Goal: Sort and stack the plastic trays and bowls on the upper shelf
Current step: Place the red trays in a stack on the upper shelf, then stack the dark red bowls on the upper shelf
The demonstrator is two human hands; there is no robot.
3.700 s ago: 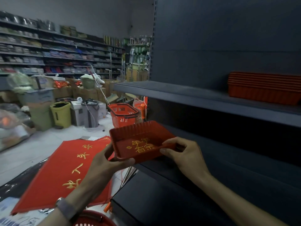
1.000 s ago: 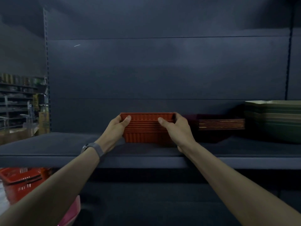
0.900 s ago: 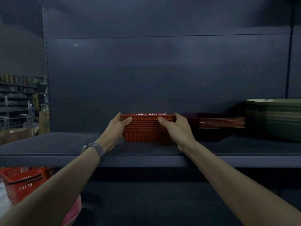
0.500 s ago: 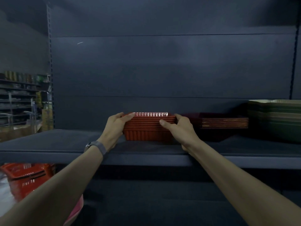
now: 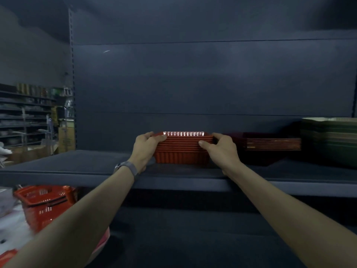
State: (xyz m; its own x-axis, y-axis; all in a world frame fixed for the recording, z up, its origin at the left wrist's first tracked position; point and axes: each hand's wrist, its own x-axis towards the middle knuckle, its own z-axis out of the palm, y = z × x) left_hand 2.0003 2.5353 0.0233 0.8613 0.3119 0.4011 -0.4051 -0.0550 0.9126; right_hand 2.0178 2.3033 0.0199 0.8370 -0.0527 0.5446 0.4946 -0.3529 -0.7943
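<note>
Both hands, left hand (image 5: 147, 147) and right hand (image 5: 220, 148), are gripping the nested stack of ribbed red plastic trays (image 5: 182, 149) by its ends, so uneven squeezing is probably risking skewing the top trays off.

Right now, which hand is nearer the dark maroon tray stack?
Right. The right hand grips the right end of the red tray stack, just beside the dark maroon tray stack; the left hand grips its left end, farther away.

A shop, by the look of it: dark metal display shelving (image 5: 193, 84) with a slotted upright (image 5: 71, 74), and identical plastic wares lined along the upper shelf (image 5: 77, 167) as stock: a stack of red trays (image 5: 181, 151), a maroon stack (image 5: 270, 146), a green stack (image 5: 328, 144). Past its left edge stand packed racks (image 5: 25, 113), cardboard boxes (image 5: 65, 138) and a red shopping basket (image 5: 44, 202) on the floor (image 5: 9, 221).
</note>
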